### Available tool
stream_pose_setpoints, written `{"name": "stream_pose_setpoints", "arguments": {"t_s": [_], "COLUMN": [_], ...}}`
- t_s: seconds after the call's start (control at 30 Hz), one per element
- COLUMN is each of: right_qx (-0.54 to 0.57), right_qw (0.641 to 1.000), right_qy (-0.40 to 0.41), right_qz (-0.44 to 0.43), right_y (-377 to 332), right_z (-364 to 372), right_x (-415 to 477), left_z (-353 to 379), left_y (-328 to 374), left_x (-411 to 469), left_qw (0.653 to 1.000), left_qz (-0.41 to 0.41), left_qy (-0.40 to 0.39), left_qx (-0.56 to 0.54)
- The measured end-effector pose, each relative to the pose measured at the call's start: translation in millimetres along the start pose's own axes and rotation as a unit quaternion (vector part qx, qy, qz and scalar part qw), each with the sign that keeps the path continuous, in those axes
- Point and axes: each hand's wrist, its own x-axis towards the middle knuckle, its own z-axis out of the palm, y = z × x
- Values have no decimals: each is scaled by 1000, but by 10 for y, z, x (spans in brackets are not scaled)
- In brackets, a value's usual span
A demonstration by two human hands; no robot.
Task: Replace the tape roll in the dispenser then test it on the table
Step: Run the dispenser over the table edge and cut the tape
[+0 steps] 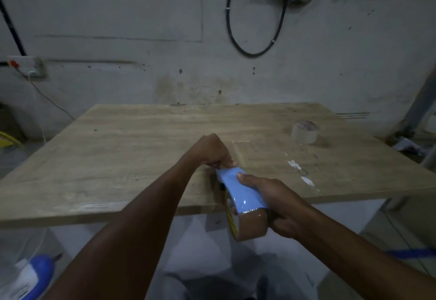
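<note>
A blue tape dispenser (240, 191) with a brown tape roll (252, 225) in it is held over the near edge of the wooden table (141, 148). My right hand (280, 205) grips the dispenser from the right, thumb on its blue cover. My left hand (212, 151) is closed at the dispenser's front end, fingers pinched there; what they pinch is hidden. A second, pale tape roll (304, 131) stands on the table at the far right. A clear strip of tape (240, 152) lies stuck on the tabletop just beyond my left hand.
White marks (304, 177) spot the table near its right front. A wall with a looped black cable (254, 28) stands behind the table. A blue and white object (35, 276) lies on the floor at lower left.
</note>
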Motion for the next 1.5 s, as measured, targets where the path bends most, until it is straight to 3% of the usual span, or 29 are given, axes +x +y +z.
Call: {"name": "stream_pose_setpoints", "arguments": {"t_s": [0.6, 0.77, 0.83, 0.93, 1.03, 1.33, 1.5], "right_qx": [-27, -32, -35, -42, -37, -111, -97], "right_qw": [998, 998, 998, 997, 996, 990, 991], "right_qy": [33, 39, 37, 39, 48, 66, 68], "right_qz": [41, 42, 47, 58, 58, 53, 54], "right_y": [8, 20, 23, -16, -73, -37, -2], "right_z": [51, 64, 77, 102, 115, 196, 195], "right_x": [-90, -73, -68, -63, -54, -65, -167], "left_z": [163, 316, 444, 556, 574, 605, 614], "left_y": [-210, -208, -155, -126, -170, -189, -200], "left_x": [3, 111, 185, 281, 365, 388, 374], "left_qw": [995, 976, 975, 971, 958, 952, 954], "left_qz": [81, 135, 167, 176, 171, 145, 148], "left_qy": [54, 167, 133, 15, -28, -44, -36], "left_qx": [35, 22, 56, 164, 228, 265, 258]}}
